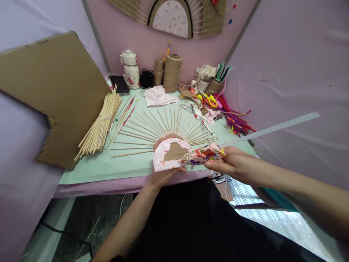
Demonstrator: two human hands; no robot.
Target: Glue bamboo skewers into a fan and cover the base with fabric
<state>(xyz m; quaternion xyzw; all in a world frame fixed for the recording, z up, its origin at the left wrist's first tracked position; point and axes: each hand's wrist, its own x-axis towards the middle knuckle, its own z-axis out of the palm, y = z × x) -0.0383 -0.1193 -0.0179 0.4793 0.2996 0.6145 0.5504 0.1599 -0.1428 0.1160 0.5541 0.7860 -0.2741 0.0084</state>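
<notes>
My left hand grips a half-round cardboard piece whose edge is wrapped in pink dotted fabric, its bare cardboard middle facing up. My right hand is closed around a hot glue gun covered in a colourful pattern, with a long glue stick sticking out of its back. The gun's nozzle is at the right part of the fabric edge; I cannot tell whether it touches. Behind the piece, thin wooden sticks lie fanned out on the table, their inner ends partly hidden.
A bundle of wooden sticks and a large cardboard sheet are on the left. At the back stand a bottle and twine spools. Scissors and pipe cleaners lie right. A finished-looking decoration hangs above.
</notes>
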